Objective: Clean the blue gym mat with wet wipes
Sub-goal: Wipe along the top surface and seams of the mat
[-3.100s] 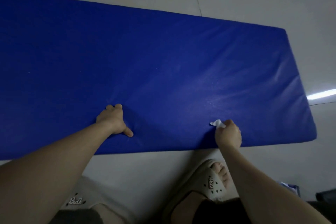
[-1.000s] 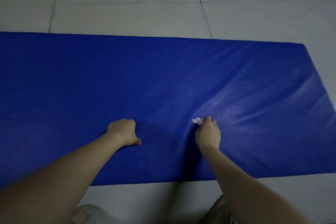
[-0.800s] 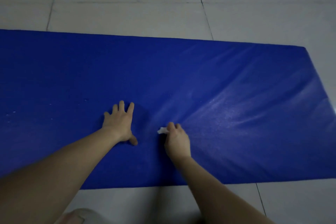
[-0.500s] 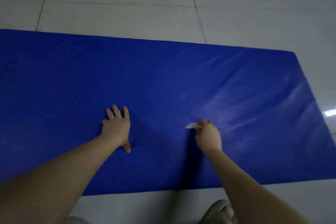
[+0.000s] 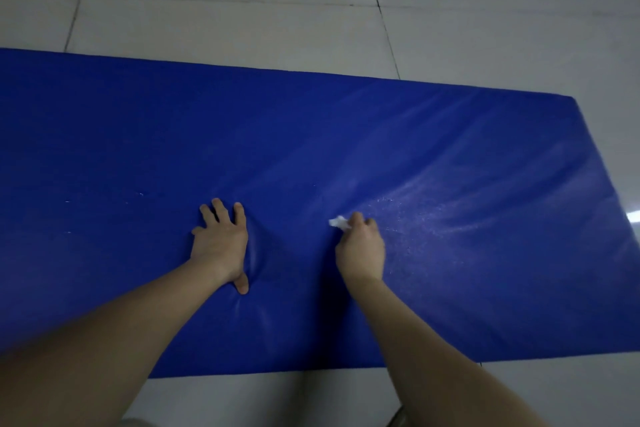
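Two-handed: pressed blue gym mat (image 5: 346, 135) with flat, open left hand (image 5: 220, 246); pinched wet wipe (image 5: 338, 222) in right hand (image 5: 362, 248), dry-looking part at nine o'clock.

The long padded vinyl gym mat (image 5: 346, 135) is a deep, saturated royal blue, 1 solid colour from edge to edge. Across its right part slant pale whitish-blue streaks of sheen (image 5: 457, 198), and a fine scatter of tiny white specks (image 5: 398, 215) dots the blue there; a few more white specks sit on its left part. The small crumpled wet wipe (image 5: 338, 222) is plain white, the brightest spot against the blue. The smooth tiled floor (image 5: 225, 28) is pale grey-white, ruled into large panels by thin darker grey grout lines (image 5: 380, 10)
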Demonstrator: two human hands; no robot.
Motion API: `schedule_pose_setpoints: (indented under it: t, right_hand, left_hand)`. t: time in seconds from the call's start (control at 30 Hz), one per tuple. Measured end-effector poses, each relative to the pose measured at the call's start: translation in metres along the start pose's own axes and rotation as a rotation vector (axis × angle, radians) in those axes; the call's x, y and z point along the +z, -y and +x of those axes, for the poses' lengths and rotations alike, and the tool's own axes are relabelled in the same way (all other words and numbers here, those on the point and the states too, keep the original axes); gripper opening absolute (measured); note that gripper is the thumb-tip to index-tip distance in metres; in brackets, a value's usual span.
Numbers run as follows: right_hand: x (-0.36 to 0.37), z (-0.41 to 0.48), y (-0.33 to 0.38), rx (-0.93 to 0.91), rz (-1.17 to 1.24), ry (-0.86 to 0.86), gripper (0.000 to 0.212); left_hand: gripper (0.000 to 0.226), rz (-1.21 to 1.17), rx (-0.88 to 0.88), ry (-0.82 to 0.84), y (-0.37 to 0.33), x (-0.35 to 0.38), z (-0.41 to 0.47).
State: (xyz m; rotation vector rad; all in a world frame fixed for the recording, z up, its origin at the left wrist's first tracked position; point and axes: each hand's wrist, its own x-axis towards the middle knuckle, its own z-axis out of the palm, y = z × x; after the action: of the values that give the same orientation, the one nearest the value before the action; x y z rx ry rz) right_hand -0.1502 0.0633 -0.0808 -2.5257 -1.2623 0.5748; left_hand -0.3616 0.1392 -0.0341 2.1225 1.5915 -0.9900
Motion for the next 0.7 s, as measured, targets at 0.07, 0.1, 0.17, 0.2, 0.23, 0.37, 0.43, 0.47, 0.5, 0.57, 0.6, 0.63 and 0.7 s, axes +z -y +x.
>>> schedule_pose_setpoints:
  t: [0.07, 0.1, 0.17, 0.2, 0.23, 0.37, 0.43, 0.47, 0.5, 0.57, 0.6, 0.63, 0.7]
  right_hand:
    - [0.016, -0.012, 0.026, -0.100, 0.011, 0.062, 0.021]
    - [0.022, -0.018, 0.034, -0.164, 0.013, 0.098, 0.022]
    - [0.026, -0.024, 0.038, -0.283, 0.017, 0.157, 0.025]
    - [0.023, -0.021, 0.033, -0.321, 0.010, 0.174, 0.026]
    - [0.018, -0.016, 0.026, -0.334, -0.005, 0.177, 0.025]
    - [-0.018, 0.023, -0.032, -0.163, -0.038, 0.026, 0.015]
    - [-0.043, 0.041, -0.074, -0.005, -0.058, -0.054, 0.010]
    - [-0.055, 0.048, -0.095, 0.085, -0.057, -0.089, 0.008]
    - [-0.067, 0.054, -0.113, 0.176, -0.042, -0.121, 0.008]
    - [-0.083, 0.062, -0.136, 0.322, -0.017, -0.163, 0.012]
    - [-0.085, 0.065, -0.140, 0.362, -0.016, -0.175, 0.014]
    - [-0.084, 0.068, -0.137, 0.372, -0.022, -0.184, 0.015]
    - [-0.073, 0.070, -0.116, 0.336, -0.036, -0.187, 0.013]
  left_hand:
    - [0.164, 0.004, -0.003, -0.002, 0.000, 0.000, 0.000]
    - [0.164, 0.005, -0.003, -0.002, 0.000, 0.000, 0.000]
    - [0.165, 0.005, -0.002, -0.010, 0.001, 0.001, 0.001]
    - [0.166, 0.004, 0.000, -0.017, 0.001, 0.002, 0.001]
    - [0.166, 0.004, 0.001, -0.020, 0.002, 0.003, 0.002]
    - [0.169, -0.010, -0.001, -0.021, 0.002, 0.006, 0.005]
    - [0.169, -0.012, 0.001, -0.027, 0.003, 0.007, 0.005]
    - [0.169, -0.012, 0.001, -0.029, 0.002, 0.008, 0.004]
    - [0.169, -0.011, 0.000, -0.031, 0.002, 0.008, 0.004]
    - [0.169, -0.013, -0.005, -0.027, 0.001, 0.007, 0.003]
    - [0.169, -0.015, -0.008, -0.026, 0.001, 0.006, 0.003]
    - [0.169, -0.017, -0.011, -0.026, 0.000, 0.005, 0.003]
    - [0.168, -0.018, -0.015, -0.023, -0.001, 0.004, 0.002]
